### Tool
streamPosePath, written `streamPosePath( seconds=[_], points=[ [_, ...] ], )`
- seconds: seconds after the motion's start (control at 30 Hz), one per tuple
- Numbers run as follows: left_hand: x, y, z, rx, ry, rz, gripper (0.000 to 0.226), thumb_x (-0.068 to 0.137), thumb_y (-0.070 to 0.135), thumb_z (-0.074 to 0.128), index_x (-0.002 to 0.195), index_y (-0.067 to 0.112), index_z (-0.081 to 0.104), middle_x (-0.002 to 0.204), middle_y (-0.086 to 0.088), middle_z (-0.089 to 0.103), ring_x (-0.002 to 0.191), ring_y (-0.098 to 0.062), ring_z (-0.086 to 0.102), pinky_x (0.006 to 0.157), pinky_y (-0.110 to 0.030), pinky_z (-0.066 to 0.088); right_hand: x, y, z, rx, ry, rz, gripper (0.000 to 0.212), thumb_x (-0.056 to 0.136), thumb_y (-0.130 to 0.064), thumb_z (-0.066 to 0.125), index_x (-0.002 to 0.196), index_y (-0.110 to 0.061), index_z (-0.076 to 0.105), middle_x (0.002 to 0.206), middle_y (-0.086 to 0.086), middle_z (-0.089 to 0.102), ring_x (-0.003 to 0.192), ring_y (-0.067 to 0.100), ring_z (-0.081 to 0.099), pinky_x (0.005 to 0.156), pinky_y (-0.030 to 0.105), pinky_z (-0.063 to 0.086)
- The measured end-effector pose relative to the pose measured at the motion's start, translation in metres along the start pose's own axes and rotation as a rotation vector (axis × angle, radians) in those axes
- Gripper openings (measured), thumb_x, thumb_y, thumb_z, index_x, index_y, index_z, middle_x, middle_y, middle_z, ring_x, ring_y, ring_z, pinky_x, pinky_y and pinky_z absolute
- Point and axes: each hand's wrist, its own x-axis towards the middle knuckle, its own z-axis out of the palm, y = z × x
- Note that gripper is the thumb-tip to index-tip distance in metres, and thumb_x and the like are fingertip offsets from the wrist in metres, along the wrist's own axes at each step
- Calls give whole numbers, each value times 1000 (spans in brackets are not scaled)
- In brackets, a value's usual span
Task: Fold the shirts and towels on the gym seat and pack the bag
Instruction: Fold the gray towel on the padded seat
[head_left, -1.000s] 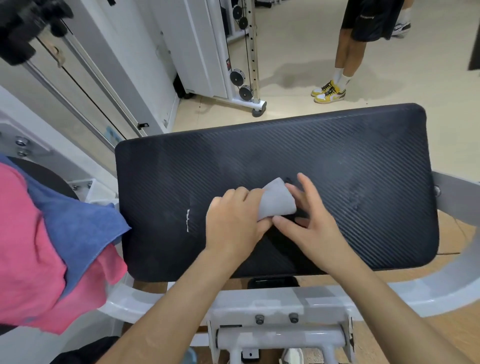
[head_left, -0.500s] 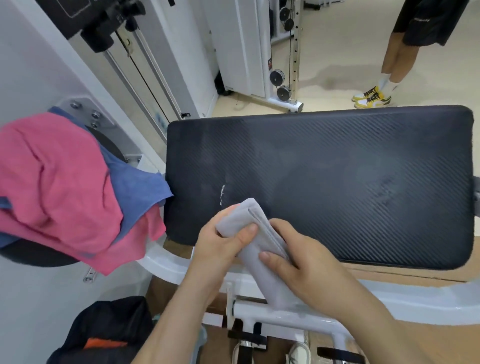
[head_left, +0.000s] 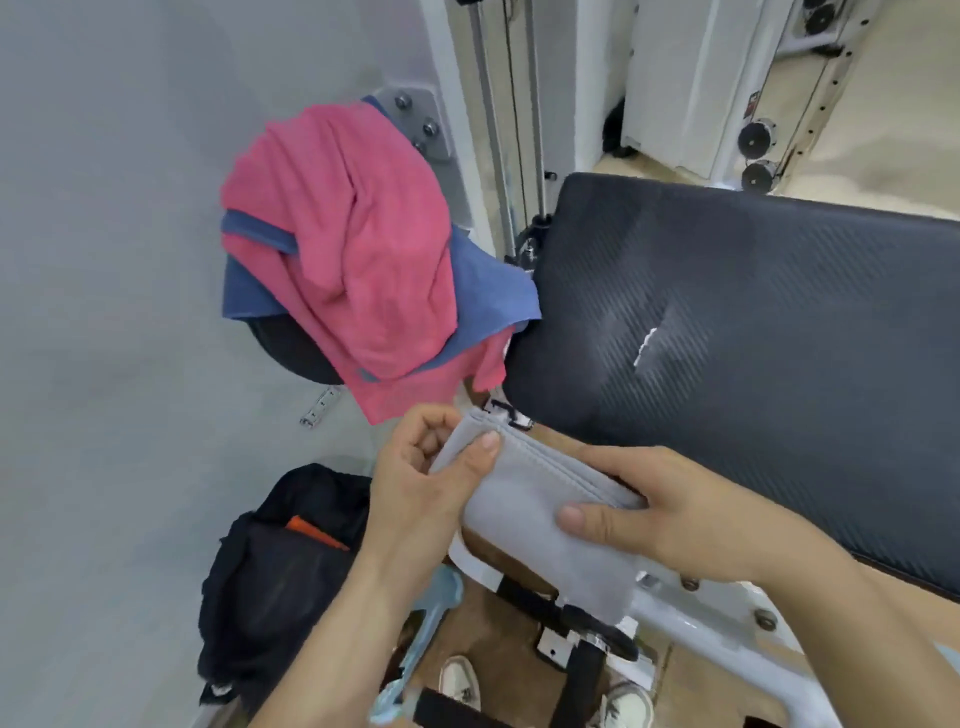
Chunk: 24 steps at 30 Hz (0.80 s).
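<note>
Head view: hands (head_left: 415, 483) (head_left: 685, 519) grip folded grey towel (head_left: 524, 514).

Folded grey towel (head_left: 540, 525) is held in the air just off the near-left corner of the black seat pad (head_left: 769, 322): L hand (head_left: 415, 478) pinches its upper-left corner w/ thumb on top, R hand (head_left: 685, 519) grips the right end, thumb on the front face & fingers behind the stitched edge. Left of the seat, a pink cloth (head_left: 348, 244) lies crumpled over a blue cloth (head_left: 485, 296) on a round black pad (head_left: 293, 345). Lower left, a black bag (head_left: 270, 587) sits open w/ sth orange (head_left: 314, 531) showing inside
</note>
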Motion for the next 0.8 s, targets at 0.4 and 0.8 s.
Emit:
streamPosePath(
  seconds=[0.4,0.8],
  points=[
    [-26,-108,-206,-108,255,-257,19,81,17,72,78,32,62,79,1,60,75,-15,54,68,-28,45,172,-49,172,-99,-268,91,36,72,-57,72,93,-28,72,87,-7,69,80,9,65,77,44,55],
    [79,-363,-383,926,-195,-606,41,103,38,23,136,36,46,121,-7,56,104,-24,58,90,-39,47,365,51,299,-145,-8,405,21,83,-30,72,101,-27,62,99,-8,62,87,14,60,74,34,49]
  ],
)
